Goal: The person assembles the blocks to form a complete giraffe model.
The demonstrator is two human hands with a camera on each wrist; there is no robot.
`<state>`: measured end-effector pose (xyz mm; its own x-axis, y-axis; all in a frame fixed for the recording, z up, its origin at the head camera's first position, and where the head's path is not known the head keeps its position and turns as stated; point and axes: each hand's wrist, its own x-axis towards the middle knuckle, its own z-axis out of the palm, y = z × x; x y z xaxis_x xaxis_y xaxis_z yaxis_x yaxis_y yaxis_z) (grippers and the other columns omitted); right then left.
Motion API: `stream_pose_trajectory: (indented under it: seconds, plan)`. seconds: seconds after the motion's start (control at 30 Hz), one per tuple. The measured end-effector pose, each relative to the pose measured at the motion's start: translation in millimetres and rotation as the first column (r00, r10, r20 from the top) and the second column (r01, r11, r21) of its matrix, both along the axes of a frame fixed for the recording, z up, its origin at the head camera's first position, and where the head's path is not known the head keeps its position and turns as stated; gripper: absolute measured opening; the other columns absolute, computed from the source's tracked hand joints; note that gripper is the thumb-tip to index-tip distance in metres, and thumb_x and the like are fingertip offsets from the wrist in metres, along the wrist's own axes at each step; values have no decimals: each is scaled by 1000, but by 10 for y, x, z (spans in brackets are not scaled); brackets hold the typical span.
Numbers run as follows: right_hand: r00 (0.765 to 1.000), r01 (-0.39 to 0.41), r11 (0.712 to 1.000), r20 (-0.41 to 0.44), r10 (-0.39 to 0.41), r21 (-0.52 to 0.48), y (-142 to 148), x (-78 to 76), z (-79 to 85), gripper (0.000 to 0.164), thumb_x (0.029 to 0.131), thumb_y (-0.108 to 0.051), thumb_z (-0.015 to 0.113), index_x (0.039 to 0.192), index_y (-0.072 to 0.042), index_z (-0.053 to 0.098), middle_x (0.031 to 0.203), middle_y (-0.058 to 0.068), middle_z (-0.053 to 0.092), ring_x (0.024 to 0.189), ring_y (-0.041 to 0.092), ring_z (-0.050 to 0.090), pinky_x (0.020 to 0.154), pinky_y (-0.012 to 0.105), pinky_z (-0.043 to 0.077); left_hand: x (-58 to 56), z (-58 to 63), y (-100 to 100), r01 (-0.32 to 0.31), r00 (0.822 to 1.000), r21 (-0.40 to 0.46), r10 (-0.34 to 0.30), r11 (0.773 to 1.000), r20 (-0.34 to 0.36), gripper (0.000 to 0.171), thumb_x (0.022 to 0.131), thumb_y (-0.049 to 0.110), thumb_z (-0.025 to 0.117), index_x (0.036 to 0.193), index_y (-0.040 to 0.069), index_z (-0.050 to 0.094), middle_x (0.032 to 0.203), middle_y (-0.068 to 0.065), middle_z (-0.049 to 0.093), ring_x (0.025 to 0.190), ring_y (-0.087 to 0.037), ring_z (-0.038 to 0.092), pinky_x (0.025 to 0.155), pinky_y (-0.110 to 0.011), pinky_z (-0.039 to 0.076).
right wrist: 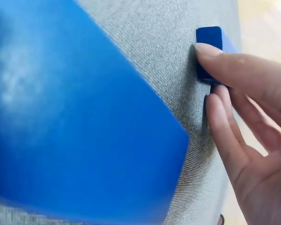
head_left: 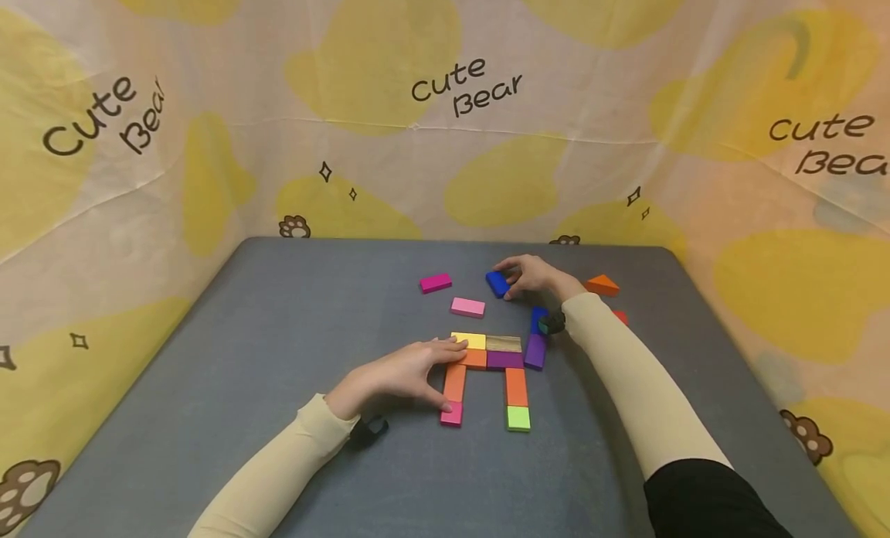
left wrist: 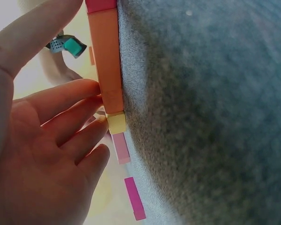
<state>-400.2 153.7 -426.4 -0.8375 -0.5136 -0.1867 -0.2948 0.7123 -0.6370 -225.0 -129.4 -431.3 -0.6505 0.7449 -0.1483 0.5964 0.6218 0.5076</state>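
Observation:
At the far side, my right hand pinches a blue block between thumb and fingers, the block lying on the tabletop. In the right wrist view the thumb presses on the end of that blue block. My left hand rests against a flat figure of coloured blocks, fingers loosely extended. Its fingertips lie on the yellow block and the upper orange block; the thumb touches the hot-pink block. The left wrist view shows fingertips along the side of an orange block.
The figure also holds a wooden block, a purple block and a green block. A second blue block sits beneath my right wrist. Pink and magenta blocks lie beyond; an orange triangle stands right.

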Motion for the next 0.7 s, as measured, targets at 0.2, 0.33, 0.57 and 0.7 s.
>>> stream_pose_trajectory:
  seconds: [0.2, 0.33, 0.57, 0.7]
  plan:
    - [999, 36, 999, -14, -35, 23, 17, 36, 26, 61, 76, -11, 80, 131, -7, 55, 136, 17, 51, 115, 31, 59, 99, 44, 46, 1, 5, 3, 0, 1000, 3, 0, 1000, -6, 84, 75, 47, 76, 145, 16, 41, 154, 7, 31, 145, -15, 23, 117, -44, 21]
    - [998, 51, 998, -25, -50, 31, 21, 46, 41, 60, 75, -16, 81, 129, -7, 56, 133, 17, 54, 113, 29, 60, 99, 43, 46, 8, 8, 5, -3, 1000, 7, 3, 1000, -4, 84, 75, 47, 76, 145, 16, 41, 154, 7, 31, 145, -15, 23, 117, -44, 21]
    - [994, 88, 995, -70, -85, 42, 107, 138, 93, 60, 77, -26, 80, 128, -6, 57, 127, 16, 59, 112, 28, 60, 99, 44, 46, 14, 5, 17, 1, 1000, 9, -1, 1000, -9, 85, 74, 48, 76, 145, 16, 41, 154, 6, 32, 144, -16, 24, 117, -44, 22]
    - [991, 103, 994, -94, -100, 35, 214, 220, 121, 60, 77, -27, 79, 128, -5, 57, 126, 17, 59, 112, 29, 60, 98, 45, 46, 13, -2, 24, 1, 1000, 7, -1, 1000, -9, 84, 75, 47, 76, 145, 15, 41, 154, 5, 32, 145, -16, 23, 117, -44, 22]
